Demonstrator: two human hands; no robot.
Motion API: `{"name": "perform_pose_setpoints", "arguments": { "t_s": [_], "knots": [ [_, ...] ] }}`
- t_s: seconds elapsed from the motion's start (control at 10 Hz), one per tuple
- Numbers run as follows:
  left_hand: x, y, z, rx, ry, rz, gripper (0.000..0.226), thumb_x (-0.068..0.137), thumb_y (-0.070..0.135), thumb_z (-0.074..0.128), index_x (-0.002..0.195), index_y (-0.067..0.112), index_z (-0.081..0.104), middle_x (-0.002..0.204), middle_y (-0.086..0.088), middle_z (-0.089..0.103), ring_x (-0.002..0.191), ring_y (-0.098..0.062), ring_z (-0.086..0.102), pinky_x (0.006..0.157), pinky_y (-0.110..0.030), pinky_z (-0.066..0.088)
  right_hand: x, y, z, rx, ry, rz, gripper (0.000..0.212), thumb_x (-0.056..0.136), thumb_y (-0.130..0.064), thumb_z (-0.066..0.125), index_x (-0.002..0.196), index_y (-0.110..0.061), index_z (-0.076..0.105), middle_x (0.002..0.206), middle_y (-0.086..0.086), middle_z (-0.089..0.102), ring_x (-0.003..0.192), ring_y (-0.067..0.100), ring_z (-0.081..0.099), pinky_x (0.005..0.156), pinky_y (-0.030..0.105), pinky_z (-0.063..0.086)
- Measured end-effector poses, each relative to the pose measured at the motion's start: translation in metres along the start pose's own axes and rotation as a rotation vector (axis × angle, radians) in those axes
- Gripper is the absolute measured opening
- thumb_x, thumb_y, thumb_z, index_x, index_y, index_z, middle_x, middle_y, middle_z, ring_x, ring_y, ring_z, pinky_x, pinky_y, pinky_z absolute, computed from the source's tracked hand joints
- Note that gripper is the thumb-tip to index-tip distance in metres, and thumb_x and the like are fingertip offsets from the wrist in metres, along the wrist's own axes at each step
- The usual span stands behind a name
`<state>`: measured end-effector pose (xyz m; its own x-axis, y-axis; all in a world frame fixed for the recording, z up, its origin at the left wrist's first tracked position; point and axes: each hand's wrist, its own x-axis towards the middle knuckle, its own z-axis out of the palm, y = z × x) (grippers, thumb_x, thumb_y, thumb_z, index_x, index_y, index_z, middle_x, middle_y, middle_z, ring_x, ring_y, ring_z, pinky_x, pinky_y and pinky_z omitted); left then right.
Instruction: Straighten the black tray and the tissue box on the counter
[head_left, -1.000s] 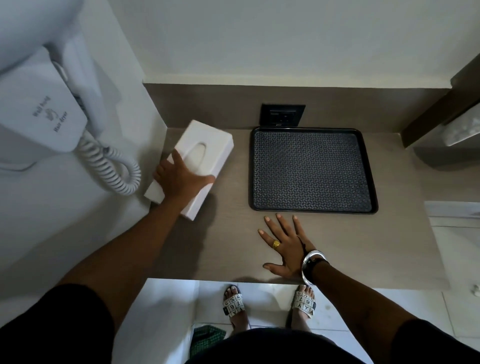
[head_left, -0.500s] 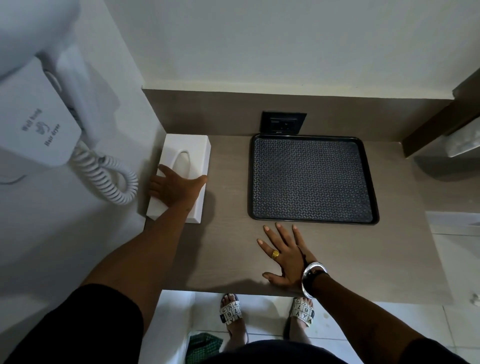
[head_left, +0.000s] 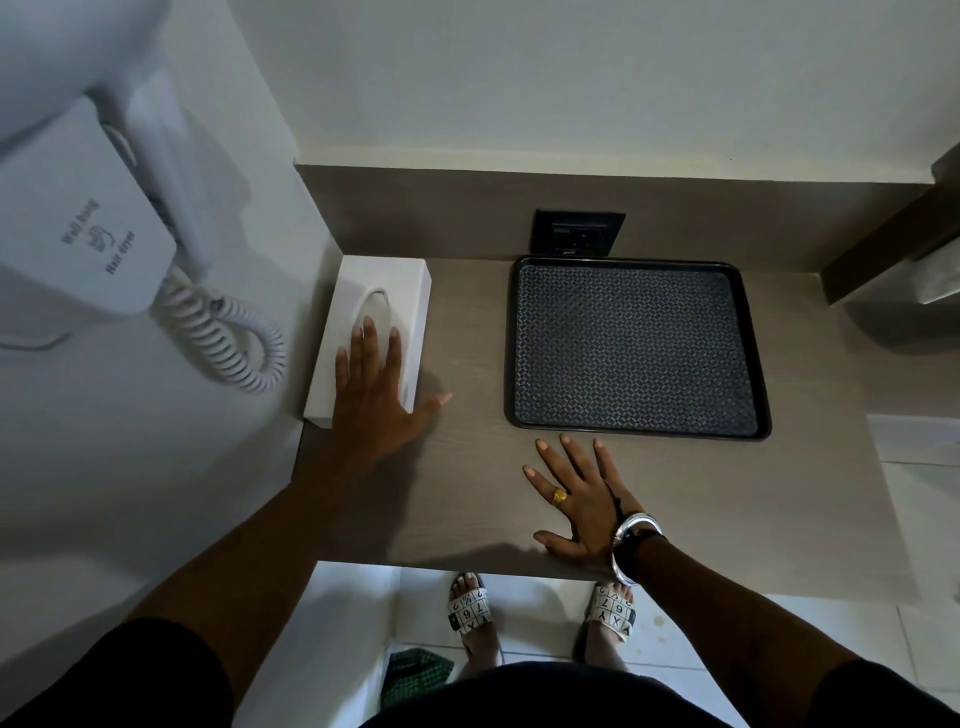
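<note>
Plastic, bumpy and dark, makes up the one black tray (head_left: 636, 348), a flat rectangle lying square at the back of the table (head_left: 675, 499), just below a wall socket (head_left: 578, 234). One smooth white tissue box (head_left: 376, 332) with an oval slot sits in the left corner against the wall. The left hand (head_left: 376, 395) lies flat and open on the box. The right hand (head_left: 582, 499) rests spread on the grey wood-look table, near the tray. A white hair dryer (head_left: 88, 228) with a curly cord hangs on the left wall.
</note>
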<state>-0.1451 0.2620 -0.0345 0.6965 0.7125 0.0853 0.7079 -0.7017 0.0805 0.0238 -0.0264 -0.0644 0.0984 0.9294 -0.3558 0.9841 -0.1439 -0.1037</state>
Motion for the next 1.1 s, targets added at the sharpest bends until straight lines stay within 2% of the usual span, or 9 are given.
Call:
{"name": "perform_pose_setpoints", "arguments": {
  "t_s": [0.3,0.5,0.7,0.8,0.9,1.0,1.1],
  "knots": [
    [0.019,-0.009,0.001,0.04,-0.044,-0.097,0.114,0.072,0.092,0.023,0.157,0.016,0.01,0.164,-0.02,0.009,0.152,-0.037,0.011,0.123,-0.053,0.008,0.001,-0.001,0.001,0.007,-0.017,0.008,0.089,0.08,-0.078,0.04,0.153,-0.029,0.026,0.162,0.01,0.027,0.146,0.041,0.027,0.113,0.068,0.017],
    [0.035,-0.019,-0.001,0.077,-0.035,-0.058,0.113,0.073,0.091,0.021,0.156,0.015,0.013,0.163,-0.021,0.013,0.151,-0.038,0.014,0.122,-0.054,0.01,0.001,0.0,0.002,0.015,0.0,0.003,0.088,0.082,-0.079,0.037,0.154,-0.03,0.024,0.163,0.009,0.025,0.147,0.04,0.023,0.115,0.065,0.007],
    [0.044,-0.022,-0.006,0.07,-0.063,-0.052,0.11,0.076,0.088,0.017,0.156,0.013,0.017,0.162,-0.02,0.017,0.15,-0.039,0.018,0.122,-0.055,0.009,0.001,-0.001,0.001,-0.007,0.017,0.004,0.087,0.082,-0.079,0.037,0.153,-0.03,0.028,0.162,0.009,0.027,0.146,0.04,0.027,0.116,0.067,0.01],
    [0.046,-0.022,-0.003,0.084,-0.076,-0.037,0.11,0.076,0.089,0.017,0.156,0.014,0.016,0.162,-0.02,0.018,0.15,-0.038,0.018,0.121,-0.055,0.009,0.001,0.0,0.002,-0.024,0.02,0.002,0.086,0.082,-0.078,0.038,0.153,-0.03,0.027,0.162,0.009,0.025,0.147,0.039,0.024,0.114,0.067,0.013],
    [0.045,-0.022,-0.004,0.071,-0.109,-0.057,0.11,0.076,0.089,0.018,0.156,0.012,0.013,0.163,-0.021,0.015,0.151,-0.039,0.015,0.12,-0.056,0.008,-0.004,-0.003,0.002,0.017,0.009,0.01,0.086,0.084,-0.077,0.036,0.155,-0.032,0.02,0.165,0.007,0.016,0.151,0.036,0.013,0.117,0.065,0.009],
    [0.047,-0.014,-0.016,0.013,-0.101,-0.069,0.11,0.078,0.087,0.016,0.155,0.01,0.01,0.164,-0.021,0.007,0.153,-0.037,0.007,0.121,-0.058,0.008,-0.005,-0.002,0.0,0.019,0.016,0.017,0.085,0.085,-0.077,0.035,0.155,-0.032,0.018,0.166,0.006,0.013,0.151,0.035,0.009,0.118,0.065,0.006],
    [0.054,0.015,-0.039,-0.097,0.051,0.067,0.102,0.082,0.081,0.026,0.156,0.011,0.01,0.165,-0.019,0.004,0.153,-0.035,0.004,0.122,-0.053,0.003,-0.011,-0.009,-0.006,0.075,0.008,0.058,0.082,0.089,-0.075,0.032,0.156,-0.03,0.018,0.166,0.006,0.011,0.152,0.033,0.005,0.12,0.063,0.007]
  ]
}}
